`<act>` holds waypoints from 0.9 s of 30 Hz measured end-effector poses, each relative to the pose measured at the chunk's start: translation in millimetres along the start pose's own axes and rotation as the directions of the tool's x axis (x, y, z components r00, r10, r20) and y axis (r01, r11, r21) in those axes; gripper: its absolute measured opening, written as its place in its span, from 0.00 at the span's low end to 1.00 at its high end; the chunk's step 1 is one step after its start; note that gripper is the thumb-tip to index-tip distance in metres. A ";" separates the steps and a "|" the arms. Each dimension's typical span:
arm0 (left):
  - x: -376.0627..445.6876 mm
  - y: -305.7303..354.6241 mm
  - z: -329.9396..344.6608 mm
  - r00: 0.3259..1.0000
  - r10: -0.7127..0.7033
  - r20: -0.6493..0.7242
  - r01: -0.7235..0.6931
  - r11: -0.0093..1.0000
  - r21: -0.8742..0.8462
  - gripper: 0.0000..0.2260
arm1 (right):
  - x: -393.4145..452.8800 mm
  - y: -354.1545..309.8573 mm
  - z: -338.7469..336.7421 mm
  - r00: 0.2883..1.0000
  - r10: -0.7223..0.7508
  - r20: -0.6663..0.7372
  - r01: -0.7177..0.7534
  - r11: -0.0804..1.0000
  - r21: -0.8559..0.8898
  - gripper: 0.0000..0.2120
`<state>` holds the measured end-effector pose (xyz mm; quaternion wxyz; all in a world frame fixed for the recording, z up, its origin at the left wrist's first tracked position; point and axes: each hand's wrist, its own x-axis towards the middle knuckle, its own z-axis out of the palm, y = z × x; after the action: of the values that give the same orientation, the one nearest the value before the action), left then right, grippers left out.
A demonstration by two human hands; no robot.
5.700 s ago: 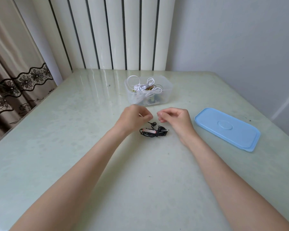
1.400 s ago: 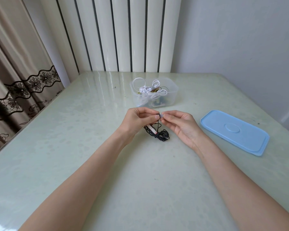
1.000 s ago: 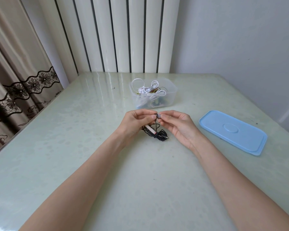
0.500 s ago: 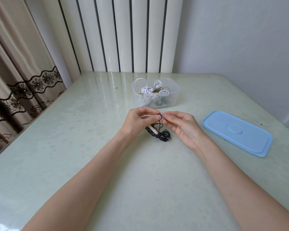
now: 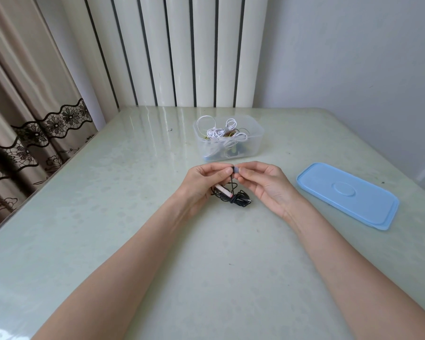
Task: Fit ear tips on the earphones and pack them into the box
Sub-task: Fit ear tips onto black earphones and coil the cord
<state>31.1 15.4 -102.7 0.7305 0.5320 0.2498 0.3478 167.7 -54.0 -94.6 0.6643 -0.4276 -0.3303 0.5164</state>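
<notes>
A coiled black earphone cable (image 5: 232,198) with a pale pink inline piece lies on the table, one strand rising to my fingers. My left hand (image 5: 204,179) pinches the black earbud at the top of that strand. My right hand (image 5: 264,181) pinches a small grey-blue ear tip (image 5: 236,170) and holds it against the earbud. Fingertips of both hands meet there. Behind them stands a clear plastic box (image 5: 255,143) holding tangled white earphones (image 5: 222,132) and other cables.
A light blue lid (image 5: 347,193) lies flat to the right of my hands. The pale green table (image 5: 133,217) runs to a white ribbed radiator at the back. A curtain hangs off the left edge. A grey wall is on the right.
Earlier my hands were apart above the black cable. Since then they have come together, the earbud lifted in the left, the ear tip in the right. Over the last second they barely move.
</notes>
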 end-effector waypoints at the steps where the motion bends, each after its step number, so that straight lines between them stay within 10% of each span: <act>1: 0.5 -0.3 0.3 1.000 -0.005 -0.003 0.005 1.000 0.010 0.05 | -0.1 0.8 -1.3 1.000 -0.020 -0.009 0.020 0.999 -0.033 0.06; 27: 0.2 3.2 -6.5 0.995 0.092 0.032 -0.098 0.941 0.323 0.04 | 3.4 2.5 -10.4 0.997 -0.071 -0.004 0.067 0.946 -0.316 0.07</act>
<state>25.7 20.1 -101.7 0.6177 0.6591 0.2714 0.3323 176.7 -52.9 -101.2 0.6076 -0.5206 -0.4182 0.4301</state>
